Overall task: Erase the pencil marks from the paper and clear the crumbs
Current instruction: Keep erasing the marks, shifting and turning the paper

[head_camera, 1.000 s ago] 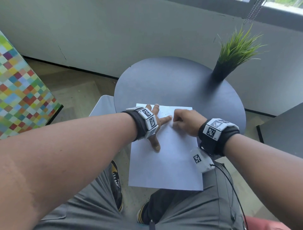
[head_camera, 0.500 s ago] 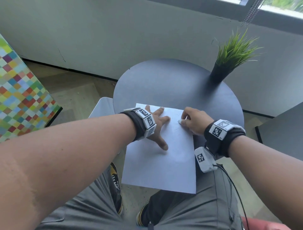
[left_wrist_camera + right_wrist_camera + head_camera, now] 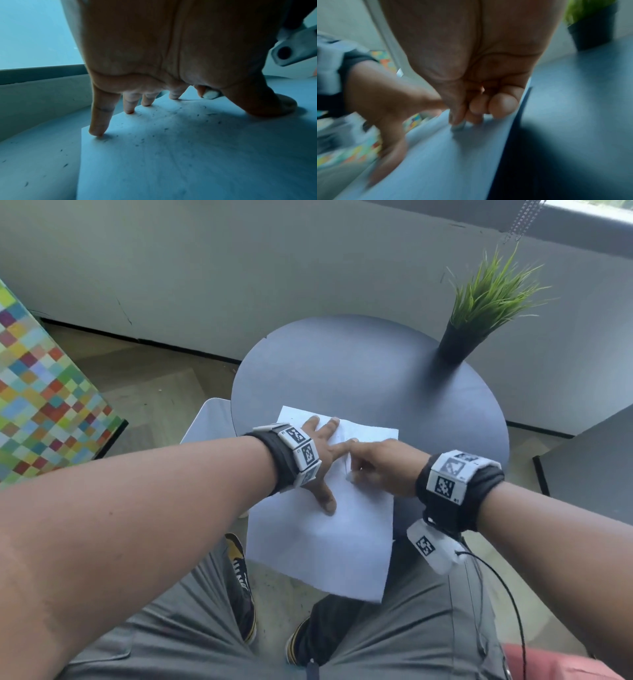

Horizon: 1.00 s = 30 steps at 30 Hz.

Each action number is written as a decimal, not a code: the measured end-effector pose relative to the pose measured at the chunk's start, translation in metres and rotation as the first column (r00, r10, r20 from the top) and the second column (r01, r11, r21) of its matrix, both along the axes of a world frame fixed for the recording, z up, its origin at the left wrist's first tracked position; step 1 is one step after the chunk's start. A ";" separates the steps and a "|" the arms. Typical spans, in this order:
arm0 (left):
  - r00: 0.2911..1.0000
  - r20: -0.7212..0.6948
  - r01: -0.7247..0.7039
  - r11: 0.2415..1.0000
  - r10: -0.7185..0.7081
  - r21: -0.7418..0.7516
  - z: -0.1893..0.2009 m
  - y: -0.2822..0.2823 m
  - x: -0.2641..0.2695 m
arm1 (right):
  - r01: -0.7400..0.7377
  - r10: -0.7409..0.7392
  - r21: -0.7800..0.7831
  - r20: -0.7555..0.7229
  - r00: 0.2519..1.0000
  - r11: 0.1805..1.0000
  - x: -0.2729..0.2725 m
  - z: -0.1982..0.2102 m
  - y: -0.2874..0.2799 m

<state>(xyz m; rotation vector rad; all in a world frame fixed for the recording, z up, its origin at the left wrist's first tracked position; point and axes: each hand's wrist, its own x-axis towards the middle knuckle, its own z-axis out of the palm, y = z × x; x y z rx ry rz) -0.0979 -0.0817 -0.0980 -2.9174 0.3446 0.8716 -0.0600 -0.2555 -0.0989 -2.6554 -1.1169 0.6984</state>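
A white sheet of paper (image 3: 329, 539) lies on the round dark table (image 3: 359, 371), its near part hanging over the table's edge. My left hand (image 3: 323, 460) presses on the sheet with spread, straight fingers (image 3: 98, 128) and thumb. Dark eraser crumbs (image 3: 164, 129) are scattered over the paper and the table beside it. My right hand (image 3: 380, 463) pinches a small white eraser (image 3: 458, 127) between thumb and fingers and holds it against the paper, just right of the left hand. The eraser (image 3: 210, 94) shows white beyond the left fingers.
A potted green grass plant (image 3: 479, 313) stands at the table's far right. A multicoloured checkered block (image 3: 41, 405) is on the left, a white stool (image 3: 209, 419) beside the table. My knees and shoes (image 3: 241, 583) are under the paper's near edge.
My right hand with the eraser has swept left across the paper, back toward the left hand. The sheet has turned a little under the left hand, which stays pressed on it.
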 end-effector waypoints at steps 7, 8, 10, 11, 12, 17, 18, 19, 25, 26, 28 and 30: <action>0.999 -0.030 -0.039 0.999 0.039 0.004 0.002 -0.004 0.002 | 0.172 -0.170 -0.004 0.123 0.978 0.985 0.017 -0.003 -0.006; 0.999 -0.016 -0.047 0.999 0.047 -0.011 0.001 -0.005 0.001 | 0.059 -0.058 -0.018 0.080 0.995 0.998 0.004 -0.003 -0.003; 0.999 0.010 -0.044 0.999 0.044 -0.018 -0.002 -0.005 0.001 | -0.029 0.029 -0.013 0.008 1.000 0.999 0.000 -0.003 0.000; 0.999 0.018 -0.039 0.999 0.039 -0.008 -0.002 -0.006 0.000 | 0.020 -0.019 -0.006 0.014 1.000 1.000 0.006 0.000 0.000; 0.999 0.022 -0.038 0.999 0.038 0.001 -0.003 -0.006 0.000 | 0.123 -0.122 -0.007 0.037 0.992 0.992 0.016 0.000 -0.001; 0.999 0.014 -0.046 0.999 0.046 0.004 -0.002 -0.005 0.000 | 0.170 -0.168 -0.006 0.134 0.977 0.985 0.010 -0.004 0.002; 0.999 0.012 -0.046 0.999 0.046 -0.004 -0.002 -0.006 0.000 | 0.062 -0.059 -0.032 0.078 0.995 0.998 -0.001 -0.003 0.005; 0.999 0.007 -0.049 0.999 0.049 -0.008 -0.002 -0.006 0.000 | -0.017 0.019 -0.046 0.027 0.999 0.999 -0.008 -0.002 0.005; 0.999 0.012 -0.041 0.999 0.040 0.032 -0.002 -0.006 0.000 | 0.348 -0.345 0.017 0.187 0.920 0.937 0.027 -0.002 -0.005; 0.999 0.013 -0.042 0.999 0.042 0.030 -0.001 -0.006 0.000 | 0.278 -0.273 -0.001 0.176 0.946 0.961 0.019 -0.004 -0.002; 0.999 0.016 -0.047 0.999 0.047 0.015 -0.002 -0.007 0.000 | 0.075 -0.074 -0.034 0.047 0.996 0.997 -0.004 -0.001 0.004; 0.999 0.012 -0.046 0.999 0.045 0.022 -0.002 -0.008 0.002 | 0.035 -0.036 -0.042 -0.017 0.999 0.999 -0.003 0.005 0.002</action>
